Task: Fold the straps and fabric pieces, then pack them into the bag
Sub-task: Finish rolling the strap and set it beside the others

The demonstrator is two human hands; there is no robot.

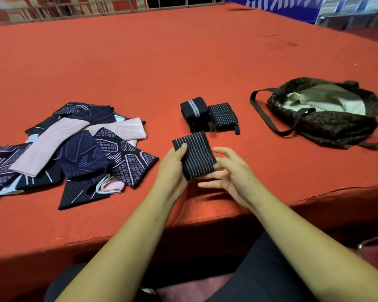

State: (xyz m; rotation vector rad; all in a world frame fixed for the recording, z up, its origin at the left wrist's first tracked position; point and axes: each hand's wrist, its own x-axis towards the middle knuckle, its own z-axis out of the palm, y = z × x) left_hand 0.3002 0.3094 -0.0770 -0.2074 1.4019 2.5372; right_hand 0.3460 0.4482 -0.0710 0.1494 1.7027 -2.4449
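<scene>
Left of the open bag (336, 125), over the counter's (183, 62) near edge, the left grip (172, 166) clasps a folded striped strap (196, 155), thumb on top, likely to hold the fold flat, while the right grip (231, 171), fingers spread and seemingly empty, hovers at the strap's right edge.

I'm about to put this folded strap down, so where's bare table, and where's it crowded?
Bare cloth lies between the fabric pile and the folded straps, and in front of the bag, right of the right hand. The far table is bare. Crowded: the pile, and the gap between straps and bag handle.
</scene>
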